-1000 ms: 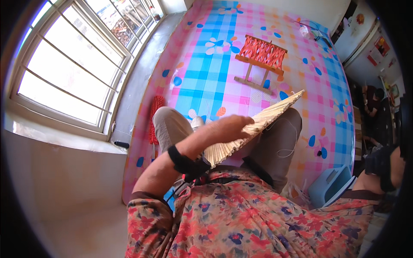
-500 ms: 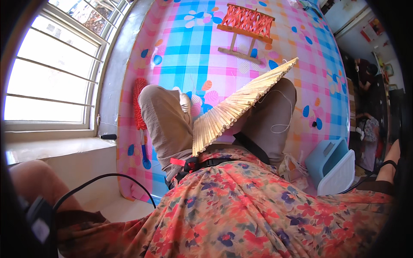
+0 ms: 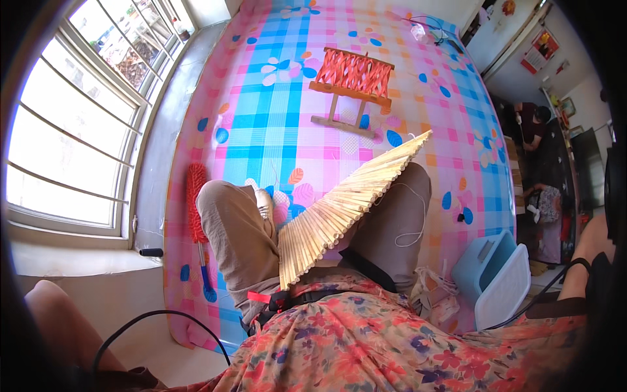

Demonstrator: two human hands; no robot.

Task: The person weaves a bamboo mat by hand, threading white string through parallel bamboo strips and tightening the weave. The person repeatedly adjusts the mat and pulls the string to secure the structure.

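Note:
Across my lap rests a mat of pale thin sticks (image 3: 346,212), strung side by side and spread like a fan. Its narrow end points to the far right, over my right knee. A loose white thread (image 3: 410,235) hangs from it onto my trouser leg. Neither hand touches it. My left arm shows only as a bent piece at the lower left edge, and my right arm at the right edge. Both hands lie outside the picture, so their fingers and anything in them are hidden. A red strap end (image 3: 258,296) lies at my waist beside the mat's near end.
A wooden frame wound with red-orange strips (image 3: 353,75) stands ahead on the checked, flowered sheet (image 3: 261,130). Left lie a red fluffy duster (image 3: 196,202) and a barred window (image 3: 72,150). A blue bin (image 3: 482,264) with a white lid (image 3: 503,294) sits right. Two people are beyond.
The view has tilted upward, so the mat, frame and bin sit lower in the picture. My arms remain at the edges. The mat stays on my lap.

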